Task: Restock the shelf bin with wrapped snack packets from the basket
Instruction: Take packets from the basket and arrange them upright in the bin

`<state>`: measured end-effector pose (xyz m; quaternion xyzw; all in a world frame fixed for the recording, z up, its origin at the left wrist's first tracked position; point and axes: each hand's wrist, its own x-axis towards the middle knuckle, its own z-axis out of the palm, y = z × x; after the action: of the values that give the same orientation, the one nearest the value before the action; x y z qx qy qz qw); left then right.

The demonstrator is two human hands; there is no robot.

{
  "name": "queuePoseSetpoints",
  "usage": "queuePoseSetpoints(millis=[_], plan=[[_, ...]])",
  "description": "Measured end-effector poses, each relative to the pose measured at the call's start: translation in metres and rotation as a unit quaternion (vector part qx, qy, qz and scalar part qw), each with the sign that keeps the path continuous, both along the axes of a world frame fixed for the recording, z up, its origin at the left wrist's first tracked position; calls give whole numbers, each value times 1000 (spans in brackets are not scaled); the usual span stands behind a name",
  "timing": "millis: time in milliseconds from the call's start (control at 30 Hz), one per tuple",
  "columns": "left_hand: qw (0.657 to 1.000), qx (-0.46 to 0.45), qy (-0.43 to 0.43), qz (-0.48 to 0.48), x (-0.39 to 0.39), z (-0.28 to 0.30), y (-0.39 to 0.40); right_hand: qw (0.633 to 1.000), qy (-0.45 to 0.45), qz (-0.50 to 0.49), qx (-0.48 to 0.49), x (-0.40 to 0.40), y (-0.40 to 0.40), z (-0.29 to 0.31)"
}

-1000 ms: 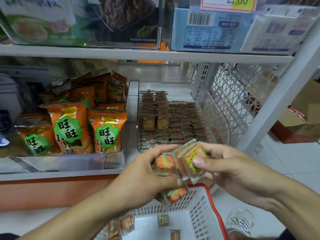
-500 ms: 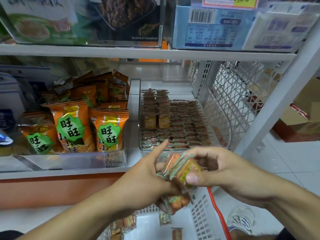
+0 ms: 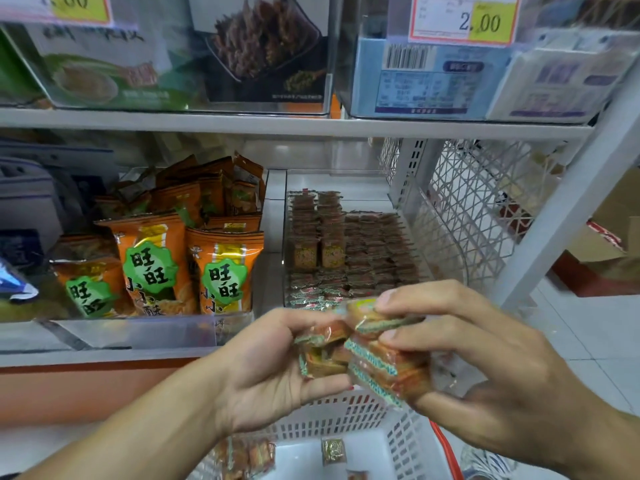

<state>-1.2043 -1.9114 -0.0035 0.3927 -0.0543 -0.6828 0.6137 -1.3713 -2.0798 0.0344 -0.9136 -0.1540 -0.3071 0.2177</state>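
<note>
Both hands hold small clear-wrapped orange snack packets with green crimped edges, just in front of the shelf. My left hand (image 3: 273, 362) cups a few packets (image 3: 323, 351) in its palm. My right hand (image 3: 464, 355) pinches a stack of packets (image 3: 381, 362) between thumb and fingers, touching the left hand's packets. Behind them a clear shelf bin (image 3: 408, 202) on the middle shelf holds several rows of the same packets (image 3: 360, 251). Below the hands is a white basket (image 3: 346, 414) with a red rim, with a few loose packets (image 3: 247, 457) in it.
Orange bagged snacks (image 3: 225, 271) fill the clear bin to the left. A white wire divider (image 3: 481, 202) and a slanted white shelf post (image 3: 568, 209) stand at right. Above is a shelf with boxed goods and a 2.00 price tag (image 3: 464, 19). Cardboard boxes (image 3: 613, 220) lie on the tiled floor.
Both hands have stayed together over the basket, regrouping the packets. The right hand has tilted its stack on edge, and the left hand's raised index finger has curled back around its packets.
</note>
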Motion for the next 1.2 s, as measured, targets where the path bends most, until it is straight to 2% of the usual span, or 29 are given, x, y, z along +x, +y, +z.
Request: queuePoseSetpoints(millis=[267,367,433,500,567,600,733,867,1033,1100,1200], plan=[[997,-60,-54,-4,8,7,4,997,48,35,-51,0,4,2],[995,-57,-77,31,11,7,6,996,77,31,-24,1,5,1],[991,-43,-109,61,11,6,4,991,128,19,44,0,5,-1],[985,-23,-140,98,9,4,3,960,226,4,168,-2,6,0],[979,1,-162,122,8,-1,1,896,324,-2,303,-2,3,2],[977,6,-176,123,6,-2,1,874,347,-7,340,-2,0,2],[964,14,-255,75,-1,-5,0,851,409,-32,328,1,-8,5],[949,33,-315,8,-5,-11,1,783,527,-11,331,2,-9,2],[946,49,-319,-22,-9,-14,-1,781,547,-27,300,4,-4,-10],[946,53,-318,-16,-9,-15,-1,772,539,-29,336,6,-3,-10],[953,56,-299,11,-7,-13,-1,730,507,-24,457,8,-4,-12]])
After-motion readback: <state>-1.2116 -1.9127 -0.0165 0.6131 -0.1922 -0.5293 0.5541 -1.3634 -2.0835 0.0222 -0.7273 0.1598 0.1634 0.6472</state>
